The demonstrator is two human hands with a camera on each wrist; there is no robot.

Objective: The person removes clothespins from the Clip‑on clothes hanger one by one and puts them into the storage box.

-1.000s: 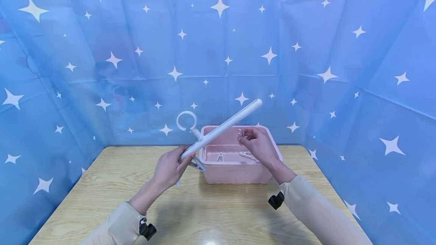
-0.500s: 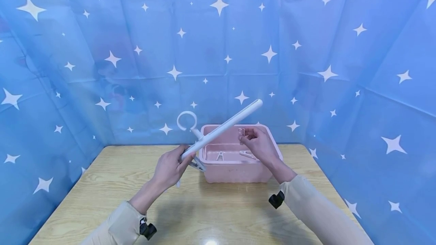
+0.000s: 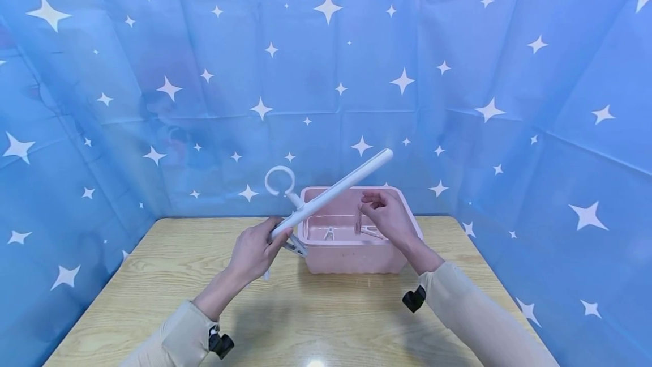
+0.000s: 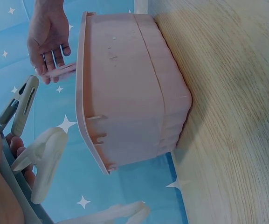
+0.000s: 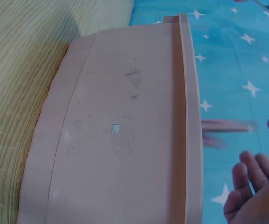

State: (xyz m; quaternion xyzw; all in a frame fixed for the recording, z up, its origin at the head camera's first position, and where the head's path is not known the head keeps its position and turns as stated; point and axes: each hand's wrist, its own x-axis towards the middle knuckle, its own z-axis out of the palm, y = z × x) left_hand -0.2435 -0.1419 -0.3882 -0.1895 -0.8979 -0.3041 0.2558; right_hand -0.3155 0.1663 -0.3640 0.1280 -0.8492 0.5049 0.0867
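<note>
The left grip point(image 3: 254, 249) grasps the hanger point(image 3: 333, 191) at the left of the basket point(image 3: 356, 259); this hold probably keeps the attached clips point(image 4: 49, 165) within reach. The right grip point(image 3: 387, 218) is released above the basket's opening. The pink clip point(image 3: 358, 221) is in mid-air below the right fingers, apart from them, apparently so placed that the basket catches it. Two clips point(image 3: 329, 234) lie inside the basket.

Pink clip point(image 3: 358, 222) released from right hand point(image 3: 388, 217), now blurred, lower, dropping toward pink bin point(image 3: 351, 258).
</note>
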